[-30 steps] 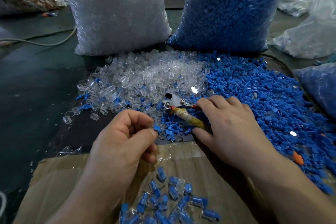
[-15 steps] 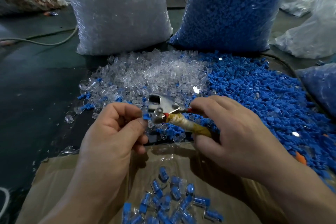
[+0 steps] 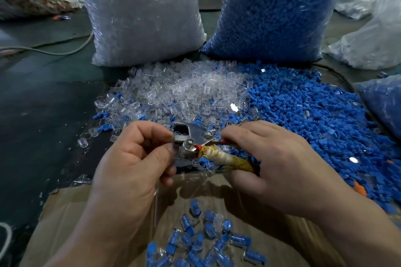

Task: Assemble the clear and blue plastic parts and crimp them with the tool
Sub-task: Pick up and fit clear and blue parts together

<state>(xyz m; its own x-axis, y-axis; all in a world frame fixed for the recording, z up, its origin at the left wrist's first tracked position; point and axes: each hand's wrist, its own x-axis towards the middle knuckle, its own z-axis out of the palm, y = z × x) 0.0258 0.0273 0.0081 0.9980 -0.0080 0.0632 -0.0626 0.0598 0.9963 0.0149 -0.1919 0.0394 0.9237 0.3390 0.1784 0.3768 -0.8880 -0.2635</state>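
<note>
Currently, fingers of my right hand wrap the taped handles of the silver metal crimping tool; fingers of my left hand pinch its head, just before the piled clear plastic parts and blue plastic parts

A pale cable snakes across the dark green floor.

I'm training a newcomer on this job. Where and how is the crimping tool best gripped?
Grip the crimping tool by its tape-wrapped handle, from the right as the right hand does: the handle points rightward, leaving the metal head free for the left hand.
</note>
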